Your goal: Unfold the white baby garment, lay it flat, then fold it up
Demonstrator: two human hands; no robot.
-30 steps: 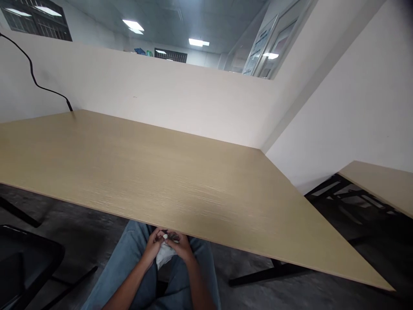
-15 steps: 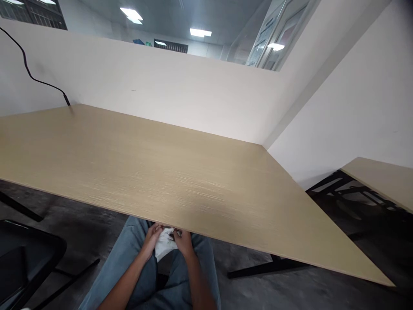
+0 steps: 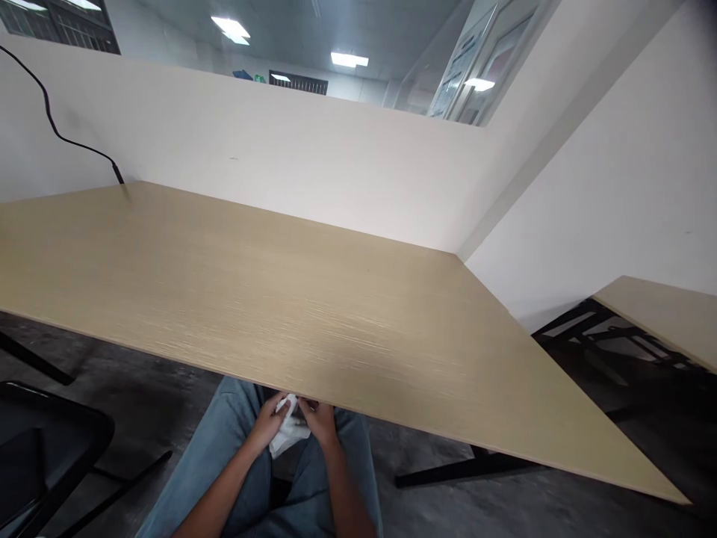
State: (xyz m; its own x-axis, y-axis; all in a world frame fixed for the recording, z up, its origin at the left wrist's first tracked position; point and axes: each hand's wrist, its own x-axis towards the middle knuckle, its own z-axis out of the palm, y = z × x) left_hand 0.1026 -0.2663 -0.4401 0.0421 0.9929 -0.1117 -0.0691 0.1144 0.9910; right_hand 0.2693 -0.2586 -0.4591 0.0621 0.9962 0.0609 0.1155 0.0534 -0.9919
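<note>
Between my knees, just under the table's front edge, I see a crumpled white plastic bag [image 3: 290, 437], thin and partly see-through. My left hand [image 3: 269, 423] is closed on its left side, with the thumb lying over the white film. On the other side my right hand [image 3: 321, 422] pinches near the bag's upper right part. The tabletop edge hides some of the fingertips of both hands. Whether anything is inside the bag cannot be made out.
A wide wood-toned table [image 3: 314, 299] spans the view above my lap. A black chair [image 3: 56, 448] stands at the lower left. A black cable [image 3: 61, 134] runs down the white wall to the table's back. Another table [image 3: 666, 314] is at the right.
My left thumb has moved over the white bag, and the bag's top has bunched up between the hands. My right hand has shifted slightly.
</note>
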